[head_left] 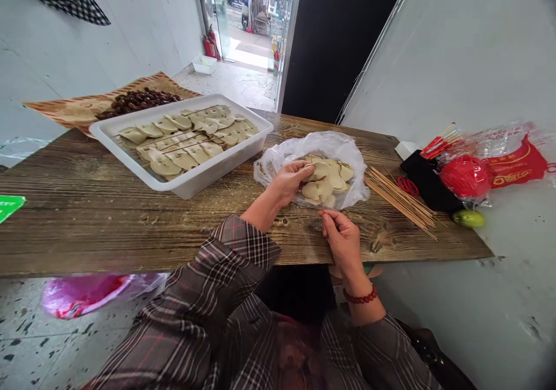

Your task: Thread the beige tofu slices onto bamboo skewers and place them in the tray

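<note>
At the near left rim of a clear plastic bag (278, 153), my left hand (290, 182) is closed on a pale flat slice (318, 190). More pale slices (332, 170) lie in the bag. My right hand (341, 233) pinches the end of a thin stick (321, 211) just in front of the bag; the rest of that stick is mostly hidden by the slice. To the left, a white tray (182, 192) holds rows of similar slices on sticks. Loose wooden sticks (402, 201) lie right of the bag.
Dark red dates (139, 100) sit on brown paper (78, 110) behind the tray. On the right are red scissors (407, 186), a black container (430, 184), a red ball-shaped bundle (467, 175) and a green fruit (469, 218). The wooden table's front edge (174, 265) is near my body.
</note>
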`<state>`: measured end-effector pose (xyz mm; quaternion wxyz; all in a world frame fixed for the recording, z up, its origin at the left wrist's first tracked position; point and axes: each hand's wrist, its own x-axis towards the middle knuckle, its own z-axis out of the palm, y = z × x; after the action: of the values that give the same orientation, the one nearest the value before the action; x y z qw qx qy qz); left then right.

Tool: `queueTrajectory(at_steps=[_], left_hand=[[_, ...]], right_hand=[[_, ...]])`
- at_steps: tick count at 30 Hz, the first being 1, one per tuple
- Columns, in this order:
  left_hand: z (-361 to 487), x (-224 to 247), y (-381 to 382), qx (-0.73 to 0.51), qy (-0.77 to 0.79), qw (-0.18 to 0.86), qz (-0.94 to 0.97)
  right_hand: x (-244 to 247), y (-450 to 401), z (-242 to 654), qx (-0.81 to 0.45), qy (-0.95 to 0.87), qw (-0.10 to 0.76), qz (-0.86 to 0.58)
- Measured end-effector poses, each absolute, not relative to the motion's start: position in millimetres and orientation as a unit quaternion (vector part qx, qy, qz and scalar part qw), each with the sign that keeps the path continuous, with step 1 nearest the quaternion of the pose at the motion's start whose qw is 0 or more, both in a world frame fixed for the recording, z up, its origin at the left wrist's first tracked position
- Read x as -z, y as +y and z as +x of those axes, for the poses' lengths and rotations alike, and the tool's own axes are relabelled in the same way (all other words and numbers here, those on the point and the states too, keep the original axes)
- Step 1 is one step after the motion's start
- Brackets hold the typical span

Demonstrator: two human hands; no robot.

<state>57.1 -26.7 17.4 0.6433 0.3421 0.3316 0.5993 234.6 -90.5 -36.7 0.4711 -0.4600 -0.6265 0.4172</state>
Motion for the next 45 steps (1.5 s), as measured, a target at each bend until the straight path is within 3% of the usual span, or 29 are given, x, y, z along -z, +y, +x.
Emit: queueTrajectory(at_steps=[23,30,37,45], left_hand=[[70.6,-11.7,-31.9,-0.527,0.361,0.627,0.446],[39.0,-10.3,-10.5,-0.609,0.492,0.419,0.459],[29.4,7.3,-0.6,-0.416,0.619,0.099,0.658],[47.4,6.2,-1.8,-0.301,0.588,0.02,0.751]], right_hand=[[38.8,-88.5,233.7,-0.413,-0.573,0.526,-0.473],[38.4,-90.0,233.2,-0.433,-0.507,0.581,-0.466],[38.7,-89.9,232.9,-0.453,-0.485,0.59,-0.46],[37.3,-90.0,232.7,-0.461,-0.498,0.578,-0.453]])
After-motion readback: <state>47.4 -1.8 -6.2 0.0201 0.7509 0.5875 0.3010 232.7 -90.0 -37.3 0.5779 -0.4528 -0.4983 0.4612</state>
